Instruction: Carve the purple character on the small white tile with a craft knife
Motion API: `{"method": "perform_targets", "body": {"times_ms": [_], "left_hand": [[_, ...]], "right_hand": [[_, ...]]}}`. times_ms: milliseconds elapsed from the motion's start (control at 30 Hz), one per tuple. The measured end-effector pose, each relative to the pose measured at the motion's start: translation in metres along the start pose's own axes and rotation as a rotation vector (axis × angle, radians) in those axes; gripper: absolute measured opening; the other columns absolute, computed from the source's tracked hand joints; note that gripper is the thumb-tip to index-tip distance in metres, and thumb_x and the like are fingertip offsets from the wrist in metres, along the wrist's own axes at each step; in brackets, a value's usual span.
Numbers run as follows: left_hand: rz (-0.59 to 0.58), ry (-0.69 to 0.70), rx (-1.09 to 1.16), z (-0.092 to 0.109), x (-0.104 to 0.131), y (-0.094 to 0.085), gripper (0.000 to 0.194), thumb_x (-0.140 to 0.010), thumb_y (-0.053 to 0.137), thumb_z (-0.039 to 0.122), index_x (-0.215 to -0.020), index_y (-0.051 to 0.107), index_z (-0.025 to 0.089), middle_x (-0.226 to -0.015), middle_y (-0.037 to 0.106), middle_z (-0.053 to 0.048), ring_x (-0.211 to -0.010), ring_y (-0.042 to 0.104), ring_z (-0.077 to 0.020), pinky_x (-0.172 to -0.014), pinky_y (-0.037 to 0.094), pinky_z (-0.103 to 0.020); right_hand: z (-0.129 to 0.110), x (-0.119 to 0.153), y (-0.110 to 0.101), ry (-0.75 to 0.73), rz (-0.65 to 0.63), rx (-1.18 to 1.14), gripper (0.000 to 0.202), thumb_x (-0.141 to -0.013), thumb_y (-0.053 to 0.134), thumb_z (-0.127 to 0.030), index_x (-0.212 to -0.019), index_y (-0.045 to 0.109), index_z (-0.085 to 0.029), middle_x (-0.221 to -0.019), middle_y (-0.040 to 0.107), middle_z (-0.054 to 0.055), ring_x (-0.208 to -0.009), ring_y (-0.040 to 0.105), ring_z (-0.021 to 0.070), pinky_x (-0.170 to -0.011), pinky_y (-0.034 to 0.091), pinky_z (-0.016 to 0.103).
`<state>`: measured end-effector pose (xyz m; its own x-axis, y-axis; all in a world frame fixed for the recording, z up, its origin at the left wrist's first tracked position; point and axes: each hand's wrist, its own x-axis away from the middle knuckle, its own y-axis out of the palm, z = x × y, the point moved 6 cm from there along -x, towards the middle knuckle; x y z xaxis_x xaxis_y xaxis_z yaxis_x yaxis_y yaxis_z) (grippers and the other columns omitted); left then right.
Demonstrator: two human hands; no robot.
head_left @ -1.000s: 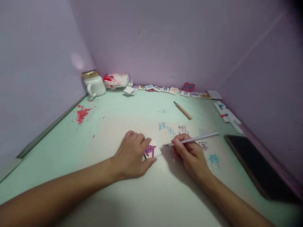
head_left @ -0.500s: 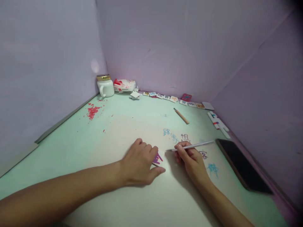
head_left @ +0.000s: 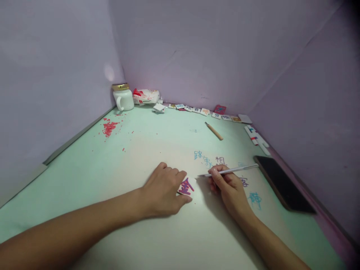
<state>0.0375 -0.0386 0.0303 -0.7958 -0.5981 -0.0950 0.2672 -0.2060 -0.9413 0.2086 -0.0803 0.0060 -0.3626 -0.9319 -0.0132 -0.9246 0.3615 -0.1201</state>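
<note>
My left hand [head_left: 165, 191] grips a small white square block [head_left: 186, 186] by its edges, with the thumb at the near edge and the fingers at the far left. A purple and red Chinese character covers the block's upper face. Between the thumb and fingers of my right hand [head_left: 226, 183] is a slim silver craft knife [head_left: 232, 170], slanted low over the table. Its dark pointed tip is just right of the block and apart from it. The knife's rear end reaches toward a dark phone [head_left: 284, 183].
A white lidded mug [head_left: 123, 99], a soft white-red packet [head_left: 146, 96] and a row of character tiles [head_left: 196, 110] stand along the back wall. Red shavings [head_left: 109, 128] lie at left. A wooden-handled gouge [head_left: 214, 131] rests beyond the handwritten characters [head_left: 254, 200] on the table [head_left: 152, 240].
The view has shifted slightly. My left thumb has drawn in a little, and more of the block's character shows. The craft knife's tip stays close to the block's right side.
</note>
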Motion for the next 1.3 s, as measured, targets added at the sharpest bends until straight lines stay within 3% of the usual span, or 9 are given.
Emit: {"method": "perform_targets", "body": {"times_ms": [633, 1067, 1300], "left_hand": [[-0.096, 0.01, 0.042, -0.004, -0.003, -0.004, 0.032, -0.083, 0.069, 0.044, -0.097, 0.061, 0.017, -0.089, 0.069, -0.007, -0.087, 0.063, -0.0267, -0.088, 0.039, -0.043], [-0.072, -0.004, 0.07, -0.003, -0.005, -0.002, 0.032, -0.082, 0.071, 0.043, -0.094, 0.061, 0.015, -0.087, 0.068, -0.007, -0.083, 0.062, -0.026, -0.086, 0.038, -0.043], [-0.078, 0.092, 0.076, 0.005, 0.0, -0.003, 0.036, -0.072, 0.079, 0.046, -0.085, 0.061, 0.016, -0.078, 0.062, -0.002, -0.078, 0.058, -0.0211, -0.085, 0.039, -0.038]], "right_hand": [[-0.005, 0.001, 0.002, -0.022, 0.016, -0.043, 0.037, -0.079, 0.068, -0.055, -0.075, 0.057, -0.02, -0.051, 0.051, -0.005, -0.043, 0.042, 0.0105, -0.044, 0.032, 0.024], [0.0, 0.014, 0.012, -0.042, -0.182, 0.008, 0.031, -0.092, 0.057, -0.05, -0.082, 0.059, -0.021, -0.058, 0.052, -0.004, -0.053, 0.044, 0.0116, -0.051, 0.032, 0.025], [0.001, 0.022, 0.014, -0.069, -0.256, 0.019, 0.032, -0.092, 0.055, -0.05, -0.081, 0.058, -0.02, -0.06, 0.048, -0.003, -0.055, 0.043, 0.0131, -0.052, 0.03, 0.027]]}}
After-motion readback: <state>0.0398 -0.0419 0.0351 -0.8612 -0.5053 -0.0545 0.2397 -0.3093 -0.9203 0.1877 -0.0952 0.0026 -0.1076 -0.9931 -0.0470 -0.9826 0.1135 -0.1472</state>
